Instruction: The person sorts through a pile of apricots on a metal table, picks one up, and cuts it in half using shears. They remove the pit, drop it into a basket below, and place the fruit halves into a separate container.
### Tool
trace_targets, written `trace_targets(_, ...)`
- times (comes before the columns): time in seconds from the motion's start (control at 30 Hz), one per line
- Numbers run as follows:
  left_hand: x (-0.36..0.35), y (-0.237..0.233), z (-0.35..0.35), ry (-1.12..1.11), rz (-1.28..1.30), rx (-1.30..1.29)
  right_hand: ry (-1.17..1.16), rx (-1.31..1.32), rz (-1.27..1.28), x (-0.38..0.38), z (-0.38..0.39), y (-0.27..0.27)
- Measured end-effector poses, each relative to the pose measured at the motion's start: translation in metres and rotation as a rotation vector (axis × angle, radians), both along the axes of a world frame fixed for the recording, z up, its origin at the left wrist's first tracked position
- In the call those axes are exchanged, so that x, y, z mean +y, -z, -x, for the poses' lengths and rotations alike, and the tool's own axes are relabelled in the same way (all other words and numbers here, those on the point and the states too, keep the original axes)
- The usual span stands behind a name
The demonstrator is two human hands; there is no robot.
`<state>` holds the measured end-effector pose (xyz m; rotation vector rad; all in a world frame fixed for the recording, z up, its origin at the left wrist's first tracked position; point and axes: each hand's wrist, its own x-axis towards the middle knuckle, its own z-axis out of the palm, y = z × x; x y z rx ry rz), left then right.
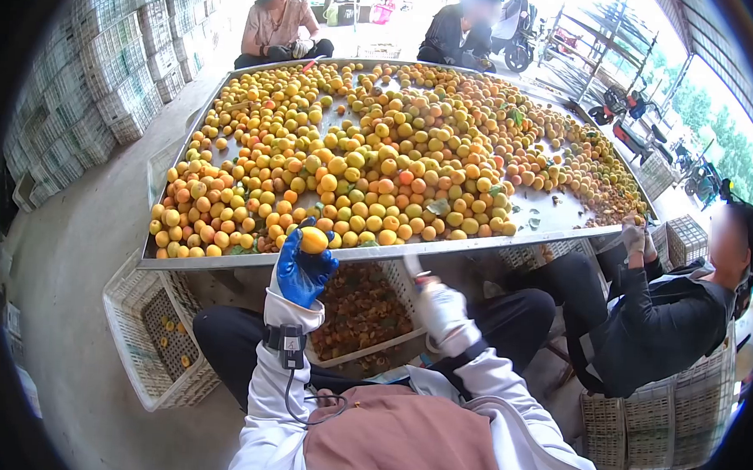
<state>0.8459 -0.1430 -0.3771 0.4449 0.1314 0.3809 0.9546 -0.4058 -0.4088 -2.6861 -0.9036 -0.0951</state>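
Note:
My left hand [302,272], in a blue-coated glove, is raised at the near edge of a large metal table [367,252]. Its fingers are closed around a round orange-yellow fruit [314,241]. To the right, my right hand [447,314] wears a whitish glove and grips a small knife [414,268], its blade pointing up and slightly left, blurred. Knife and held fruit are apart. Heaped over the table are many yellow, orange and greenish fruits [404,179] of the same kind. Below, between my knees, a crate [407,299] holds brown and reddish scraps.
At the left stands a pale plastic crate [128,342] with several yellow pieces inside. A co-worker [658,319] sits close on my right; two people [277,21] sit across the table. Stacked crates [107,51] rise at the far left.

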Motion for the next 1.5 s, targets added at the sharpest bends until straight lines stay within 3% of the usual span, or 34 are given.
trace_targets(0.03,-0.002,0.003,0.002,0.005,0.003,0.007,-0.110,0.049,0.102,0.013,0.012,0.007)
trace_targets(0.1,0.004,0.004,0.000,-0.032,-0.040,-0.007,-0.134,0.028,-0.021,0.018,0.020,-0.013)
trace_targets(0.17,0.013,0.006,0.004,-0.038,-0.012,-0.026,0.080,-0.109,-0.172,-0.004,-0.012,-0.030)
trace_targets(0.2,0.019,0.007,0.007,-0.047,0.018,-0.048,0.245,-0.116,-0.120,-0.019,-0.037,-0.030)
trace_targets(0.23,0.023,0.009,0.010,-0.058,0.050,-0.070,0.251,-0.096,-0.135,-0.040,-0.059,-0.016)
trace_targets(0.3,0.022,0.004,0.012,-0.052,0.026,-0.129,0.234,-0.057,0.067,-0.032,-0.054,0.017)
trace_targets(0.43,0.013,-0.005,0.014,-0.182,-0.054,0.030,-0.341,-0.074,-0.157,0.018,0.021,-0.003)
trace_targets(0.53,0.018,0.003,0.015,-0.186,-0.076,0.022,0.064,-0.114,-0.206,-0.008,-0.016,-0.052)
trace_targets(0.57,0.018,0.003,0.015,-0.187,-0.068,0.019,0.228,-0.063,-0.150,-0.031,-0.050,-0.031)
trace_targets(0.6,0.017,0.003,0.015,-0.203,-0.080,-0.006,0.238,-0.022,-0.060,-0.035,-0.059,-0.010)
trace_targets(0.63,0.017,0.000,0.014,-0.220,-0.095,-0.034,0.246,0.017,0.026,-0.029,-0.049,-0.022)
trace_targets(0.7,0.010,-0.007,0.012,-0.214,-0.106,-0.023,0.032,-0.003,0.029,0.005,-0.001,-0.004)
trace_targets(0.77,0.003,-0.014,0.014,-0.137,-0.097,-0.035,-0.330,-0.008,-0.153,0.021,0.027,0.001)
trace_targets(0.87,0.010,-0.012,0.017,-0.133,-0.104,-0.043,-0.012,-0.180,-0.101,-0.004,-0.007,-0.054)
trace_targets(0.9,0.010,-0.012,0.018,-0.165,-0.092,-0.022,0.196,-0.111,-0.161,-0.026,-0.038,-0.048)
trace_targets(0.97,0.013,-0.004,0.017,-0.169,-0.074,-0.033,0.232,-0.117,-0.044,-0.056,-0.085,0.006)
trace_targets(1.03,0.011,-0.005,0.013,-0.189,-0.070,-0.012,-0.071,-0.101,-0.084,-0.007,-0.009,0.000)
trace_targets(1.1,0.015,-0.004,0.013,-0.192,-0.048,-0.056,-0.403,0.400,-0.054,0.026,0.059,-0.001)
trace_targets(1.13,0.023,-0.006,0.016,-0.204,-0.033,-0.101,-0.599,0.365,-0.118,0.028,0.079,0.014)
trace_targets(1.17,0.033,-0.009,0.020,-0.221,-0.022,-0.145,-0.559,0.529,-0.090,0.031,0.086,0.004)
trace_targets(1.23,0.056,0.000,0.032,-0.224,-0.030,-0.143,-0.469,0.474,-0.194,0.015,0.069,0.014)
trace_targets(1.3,0.058,-0.004,0.038,-0.170,0.040,-0.132,-0.230,0.645,-0.150,0.005,0.054,-0.016)
trace_targets(1.37,0.044,-0.006,0.036,-0.271,-0.036,-0.053,-0.330,0.644,-0.369,-0.006,0.036,0.004)
trace_targets(1.5,0.017,-0.035,0.031,-0.189,-0.284,-0.197,-0.387,0.642,-0.553,0.007,0.029,-0.012)
